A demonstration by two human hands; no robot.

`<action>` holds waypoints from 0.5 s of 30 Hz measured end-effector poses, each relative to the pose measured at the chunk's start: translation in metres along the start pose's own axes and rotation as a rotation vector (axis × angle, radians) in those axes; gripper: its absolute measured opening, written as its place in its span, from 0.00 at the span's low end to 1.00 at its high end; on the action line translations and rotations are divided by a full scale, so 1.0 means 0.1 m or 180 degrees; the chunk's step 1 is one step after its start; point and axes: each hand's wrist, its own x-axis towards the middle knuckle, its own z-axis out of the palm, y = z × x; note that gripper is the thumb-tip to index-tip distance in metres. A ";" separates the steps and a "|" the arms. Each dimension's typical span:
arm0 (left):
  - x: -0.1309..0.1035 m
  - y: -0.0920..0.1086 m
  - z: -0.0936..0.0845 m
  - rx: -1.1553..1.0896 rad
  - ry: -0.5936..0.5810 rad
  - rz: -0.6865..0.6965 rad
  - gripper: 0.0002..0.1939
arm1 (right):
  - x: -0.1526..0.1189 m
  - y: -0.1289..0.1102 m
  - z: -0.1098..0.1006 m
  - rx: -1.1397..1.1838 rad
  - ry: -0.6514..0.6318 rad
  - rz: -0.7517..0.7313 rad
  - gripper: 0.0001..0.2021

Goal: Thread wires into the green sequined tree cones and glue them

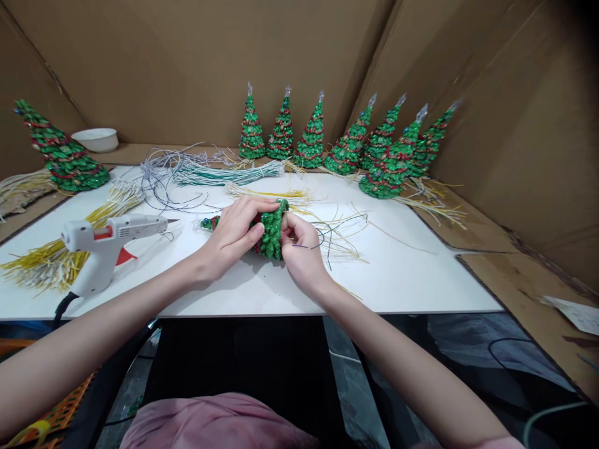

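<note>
A small green Christmas tree ornament (271,236) lies on its side over the white board, its tip pointing left and its base facing right. My left hand (236,232) is wrapped over the tree's middle and holds it. At the base, my right hand (302,244) has its fingers pinched together, partly inside the hollow bottom. Thin wires (344,231), yellowish and dark, stick out to the right from around the base and my right fingers. What exactly the right fingertips grip is hidden.
A white glue gun (93,249) stands at left beside a yellow-white wire bundle (112,199). Green wires (229,173) and purple-white wires (163,168) lie behind. Several finished trees (311,134) line the cardboard wall; another tree (65,153) and a white bowl (96,140) stand far left.
</note>
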 end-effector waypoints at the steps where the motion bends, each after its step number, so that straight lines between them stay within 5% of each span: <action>1: 0.00 0.00 0.00 0.0025 -0.0011 0.0010 0.20 | 0.00 0.00 0.00 0.0004 -0.0003 0.0012 0.06; 15: 0.00 0.01 -0.02 0.0136 -0.0131 -0.0019 0.23 | 0.04 0.05 0.02 0.0215 0.0037 0.0053 0.05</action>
